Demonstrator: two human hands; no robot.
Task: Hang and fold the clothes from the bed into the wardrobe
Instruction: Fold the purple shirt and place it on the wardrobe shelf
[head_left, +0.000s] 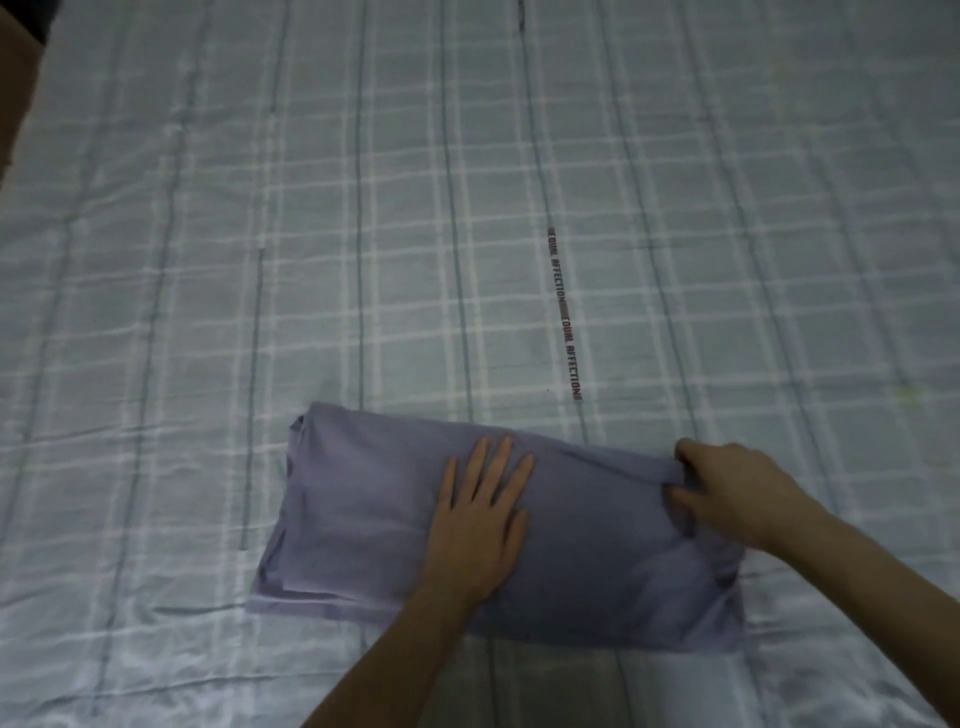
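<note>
A purple garment lies folded into a wide rectangle on the bed, in the lower middle of the view. My left hand presses flat on its middle with the fingers straight and spread. My right hand grips the garment's right edge, with the thumb and fingers curled round a bunched fold of cloth. The layered edges of the fold show at the garment's left and lower left corner.
The bed is covered by a pale blue plaid sheet with a line of printed lettering beyond the garment. A brown edge of something shows at the top left corner.
</note>
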